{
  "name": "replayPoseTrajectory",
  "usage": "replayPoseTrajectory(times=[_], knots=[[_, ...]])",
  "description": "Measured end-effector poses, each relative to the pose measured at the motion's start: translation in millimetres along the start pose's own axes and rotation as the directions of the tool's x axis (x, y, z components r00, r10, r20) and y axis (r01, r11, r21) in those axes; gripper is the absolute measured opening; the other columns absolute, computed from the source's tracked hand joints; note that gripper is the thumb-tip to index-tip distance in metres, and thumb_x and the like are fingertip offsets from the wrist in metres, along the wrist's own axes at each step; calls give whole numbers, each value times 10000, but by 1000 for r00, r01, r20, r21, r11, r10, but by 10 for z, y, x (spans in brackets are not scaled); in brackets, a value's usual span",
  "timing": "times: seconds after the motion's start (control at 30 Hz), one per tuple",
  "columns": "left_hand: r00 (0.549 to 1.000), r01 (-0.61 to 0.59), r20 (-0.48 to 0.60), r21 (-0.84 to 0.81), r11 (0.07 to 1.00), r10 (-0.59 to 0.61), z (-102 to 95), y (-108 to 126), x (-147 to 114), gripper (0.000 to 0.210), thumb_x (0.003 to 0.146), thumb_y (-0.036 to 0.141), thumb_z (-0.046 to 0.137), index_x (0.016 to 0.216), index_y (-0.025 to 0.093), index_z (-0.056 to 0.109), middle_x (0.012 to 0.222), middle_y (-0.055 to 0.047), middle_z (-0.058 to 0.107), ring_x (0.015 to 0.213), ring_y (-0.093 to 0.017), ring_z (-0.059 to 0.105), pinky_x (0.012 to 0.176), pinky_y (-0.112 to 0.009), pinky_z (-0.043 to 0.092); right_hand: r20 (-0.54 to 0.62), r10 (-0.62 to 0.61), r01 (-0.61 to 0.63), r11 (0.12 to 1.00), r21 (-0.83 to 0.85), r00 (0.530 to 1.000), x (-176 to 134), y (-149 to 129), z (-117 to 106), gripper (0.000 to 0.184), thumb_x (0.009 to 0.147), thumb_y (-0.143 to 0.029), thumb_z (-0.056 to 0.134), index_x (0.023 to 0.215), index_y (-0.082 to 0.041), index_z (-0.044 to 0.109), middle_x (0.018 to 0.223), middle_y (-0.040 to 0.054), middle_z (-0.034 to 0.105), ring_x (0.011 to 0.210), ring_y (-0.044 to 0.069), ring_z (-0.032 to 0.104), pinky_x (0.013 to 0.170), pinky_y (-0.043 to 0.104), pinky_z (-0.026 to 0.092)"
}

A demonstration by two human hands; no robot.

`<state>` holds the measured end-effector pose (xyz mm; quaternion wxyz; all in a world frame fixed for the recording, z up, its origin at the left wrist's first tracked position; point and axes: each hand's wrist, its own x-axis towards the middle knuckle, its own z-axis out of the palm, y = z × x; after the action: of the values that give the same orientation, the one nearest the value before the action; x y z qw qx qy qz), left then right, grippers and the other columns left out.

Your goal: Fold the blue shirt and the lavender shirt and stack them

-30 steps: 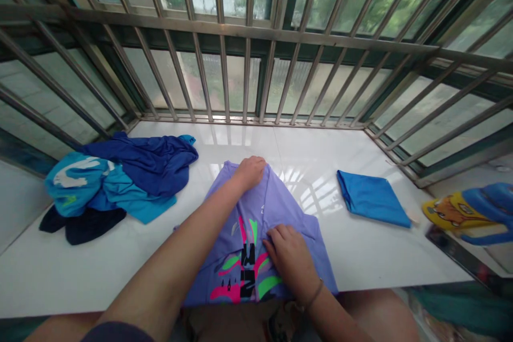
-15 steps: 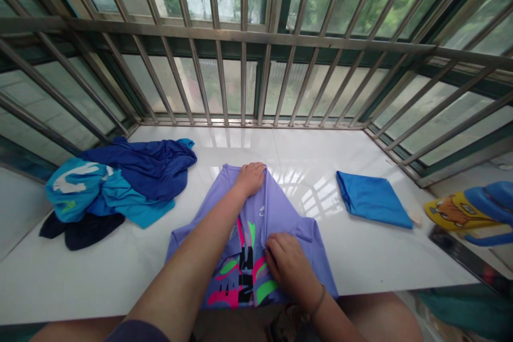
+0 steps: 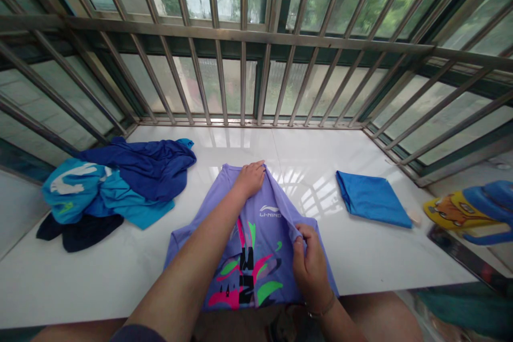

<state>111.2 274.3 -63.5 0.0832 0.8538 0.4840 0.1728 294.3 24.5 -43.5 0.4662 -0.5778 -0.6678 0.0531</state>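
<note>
A purple shirt (image 3: 272, 238) with a LI-NING logo and pink, green and black print lies on the white surface in front of me. My left hand (image 3: 251, 178) rests on its far end near the collar, fingers lying over the cloth. My right hand (image 3: 310, 256) pinches an edge of the shirt's right side between thumb and fingers, lifting it slightly and holding it out to the right. My left forearm crosses over the shirt and hides part of its left side.
A loose heap of blue and dark clothes (image 3: 156, 171) lies at the left. At the right is a folded blue cloth (image 3: 374, 200), then a yellow and blue bottle (image 3: 460, 211) and a dark flat object (image 3: 460, 254). Metal window bars (image 3: 243, 85) stand behind the white surface (image 3: 360, 262).
My right hand has taken the shirt's edge and drawn it to the right, uncovering the logo and more print. My left hand has stayed at the collar end.
</note>
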Motion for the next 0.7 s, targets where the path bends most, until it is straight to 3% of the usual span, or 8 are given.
replayPoseTrajectory(times=[0.07,0.17,0.3,0.43,0.5,0.57,0.7], knots=[[1000,-21,5,0,1000,21,-13,3,-6,378,1111,284,446,1371,242,717,1692,-58,554,1497,-272,554,1232,-493,457,56,-152,153,988,-11,987,17,11,-11,147,1085,-180,485,1181,-226,586,1154,98,708,1098,233,692,947,388,570],[999,-43,12,-4,999,43,-24,4,-10,361,1104,278,476,1362,243,727,1644,-58,607,1478,-258,574,1233,-467,460,247,-312,330,944,-33,917,16,8,11,139,1067,-160,532,1164,-228,605,1185,90,732,1108,234,684,994,412,546],[1000,-27,4,-6,1000,27,-30,10,-17,371,1100,258,484,1408,217,688,1520,-106,700,1411,-251,629,1219,-449,468,500,-282,355,933,-55,818,-2,-33,49,90,1064,-221,617,1145,-243,647,1220,69,756,1139,262,684,1065,473,531],[999,-37,-5,-2,999,37,-47,23,-30,466,1101,231,462,1549,265,587,1644,-89,600,1477,-248,576,1231,-466,451,593,-255,337,941,-29,763,-26,-54,2,178,1046,-300,685,1217,-252,683,1310,76,754,1236,270,679,1176,508,496],[997,-76,12,-1,997,76,-58,26,-34,470,1105,250,471,1553,317,594,1713,-38,529,1521,-245,534,1247,-481,435,582,-262,344,939,-32,770,-33,-11,-41,207,1065,-314,653,1259,-255,693,1337,78,755,1266,267,678,1198,508,487],[994,-103,31,3,995,103,-64,25,-35,431,1110,282,480,1503,334,647,1719,-10,523,1522,-252,533,1249,-500,432,525,-248,347,933,-96,814,-26,92,-77,233,1093,-275,571,1281,-253,708,1337,82,765,1273,262,684,1203,508,484],[996,-90,21,7,996,90,-60,22,-30,367,1109,336,506,1407,297,718,1673,-30,578,1498,-268,554,1240,-510,442,421,-73,238,905,-352,904,4,427,-111,412,1113,-263,471,1473,-214,666,1485,122,710,1401,285,636,1237,518,457]])
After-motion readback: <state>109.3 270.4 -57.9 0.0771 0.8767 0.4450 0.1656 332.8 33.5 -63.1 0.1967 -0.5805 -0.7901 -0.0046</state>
